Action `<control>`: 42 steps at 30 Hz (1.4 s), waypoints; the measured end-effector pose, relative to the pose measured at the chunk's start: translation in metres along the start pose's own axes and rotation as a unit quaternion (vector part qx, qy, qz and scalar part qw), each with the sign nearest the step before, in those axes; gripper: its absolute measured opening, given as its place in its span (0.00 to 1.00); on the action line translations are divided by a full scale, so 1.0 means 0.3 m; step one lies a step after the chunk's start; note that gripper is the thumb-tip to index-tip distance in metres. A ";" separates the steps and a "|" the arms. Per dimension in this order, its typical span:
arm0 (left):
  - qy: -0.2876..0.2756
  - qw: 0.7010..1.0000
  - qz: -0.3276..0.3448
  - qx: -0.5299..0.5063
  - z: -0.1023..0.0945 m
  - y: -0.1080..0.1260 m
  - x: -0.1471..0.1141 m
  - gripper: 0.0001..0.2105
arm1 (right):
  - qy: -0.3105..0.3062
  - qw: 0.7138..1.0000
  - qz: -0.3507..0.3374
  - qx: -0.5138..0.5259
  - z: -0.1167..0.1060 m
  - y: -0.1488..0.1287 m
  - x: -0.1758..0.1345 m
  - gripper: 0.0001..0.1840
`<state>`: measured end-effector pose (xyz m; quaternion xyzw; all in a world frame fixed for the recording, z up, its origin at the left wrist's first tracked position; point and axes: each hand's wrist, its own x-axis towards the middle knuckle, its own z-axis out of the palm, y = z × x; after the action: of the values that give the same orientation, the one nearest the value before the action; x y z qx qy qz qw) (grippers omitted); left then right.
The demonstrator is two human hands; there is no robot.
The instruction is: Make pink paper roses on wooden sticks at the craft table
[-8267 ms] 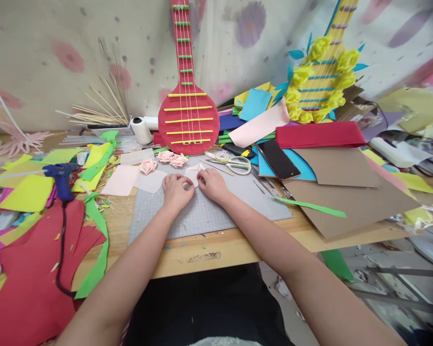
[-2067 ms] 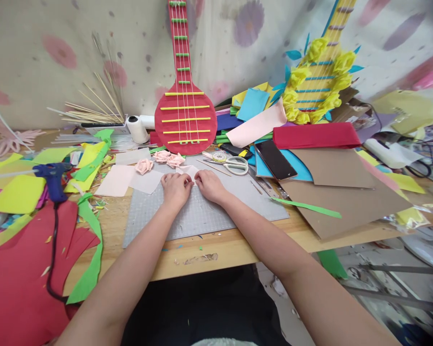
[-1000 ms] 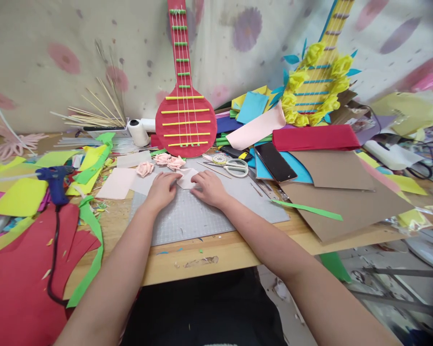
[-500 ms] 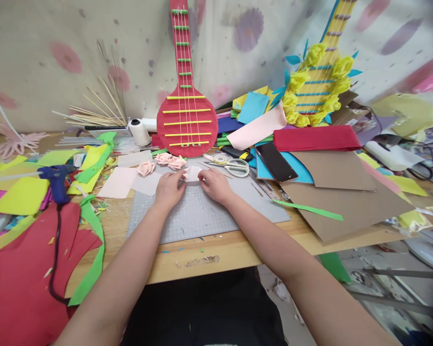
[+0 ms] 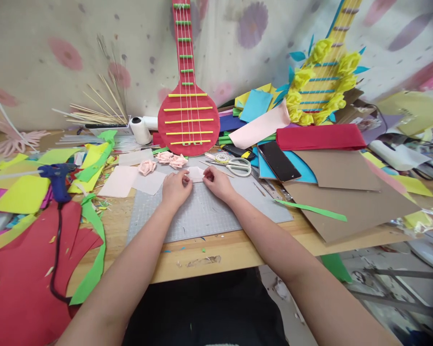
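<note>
A small pale pink piece of paper [image 5: 195,174] lies between my two hands over the grey cutting mat [image 5: 187,216]. Its left edge is pinched by my left hand [image 5: 176,186], fingers curled. My right hand [image 5: 218,182] grips the right edge between thumb and fingers. Just beyond my left hand sit several pale pink paper roses [image 5: 173,160]. Flat pale sheets [image 5: 119,181] lie to the left of the mat. Scissors with whitish handles [image 5: 239,166] rest beyond my right hand, beside a small round tape roll [image 5: 222,157].
A red paper banjo-like instrument [image 5: 188,120] stands against the back curtain, a yellow flowered one [image 5: 319,91] to its right. At left are a blue glue gun [image 5: 57,182] and red sheets [image 5: 29,259]. A phone [image 5: 278,161] and brown cardboard [image 5: 346,206] lie at right.
The paper's raised flap now lies lower and flatter. My left hand has shifted slightly right, and its fingers have curled in more. The view has turned a little.
</note>
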<state>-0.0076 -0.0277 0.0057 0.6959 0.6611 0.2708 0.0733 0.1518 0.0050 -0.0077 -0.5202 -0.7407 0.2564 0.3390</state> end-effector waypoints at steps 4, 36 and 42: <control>0.009 0.999 -0.037 -0.009 0.010 0.018 0.010 0.12 | 0.005 0.999 0.031 -0.014 0.011 -0.007 0.008 0.08; 0.043 0.988 0.055 0.135 0.036 0.023 0.002 0.09 | -0.026 0.952 -0.002 -0.305 0.038 -0.084 -0.001 0.14; 0.049 0.989 0.042 0.136 0.031 0.036 -0.003 0.08 | -0.041 0.953 -0.004 -0.300 0.029 -0.095 -0.010 0.15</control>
<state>0.0063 -0.0273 0.0024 0.7123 0.6648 0.2152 -0.0663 0.1289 -0.0074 0.0070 -0.5844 -0.7985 0.0425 0.1381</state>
